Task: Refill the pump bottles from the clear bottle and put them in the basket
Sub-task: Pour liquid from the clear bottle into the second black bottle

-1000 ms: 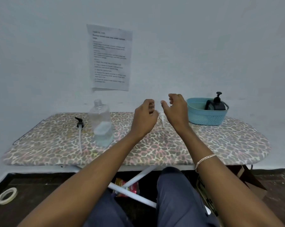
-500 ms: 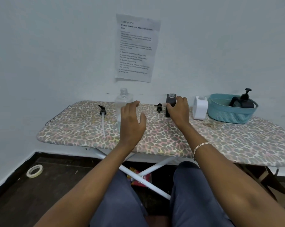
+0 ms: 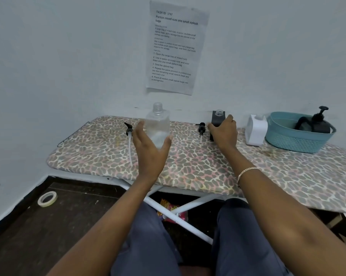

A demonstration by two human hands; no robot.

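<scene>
Refilling looks partly done: one black pump bottle (image 3: 320,122), its pump fitted, already stands in the teal basket (image 3: 295,140) at the 3 o'clock end of the ironing board (image 3: 208,162), next to a dark shape I cannot make out. My guess is that two bottles remain. A black square bottle (image 3: 217,116) stands open-necked at about 1 o'clock, and a white bottle (image 3: 255,129) stands just beside the basket at its 9 o'clock. Whether either has liquid in it cannot be told.

The clear bottle (image 3: 157,124) stands upright near 12 o'clock on the board, its long axis vertical and its uncapped threaded neck pointing up. Liquid shows only in its lower part. The left hand (image 3: 150,144) is spread wide in front of it, fingers to one side and thumb to the other, holding nothing; whether it touches the bottle is unclear. The right hand (image 3: 223,131) curls its fingers round the black square bottle, which is also upright with its neck up.

A long pump head (image 3: 129,132) lies flat at 9 o'clock of the clear bottle, its tube running toward 6 o'clock. A short pump head (image 3: 201,127) lies just at 9 o'clock of the black square bottle.

Pouring, refitting the pumps and moving both bottles into the basket appear to be left.
</scene>
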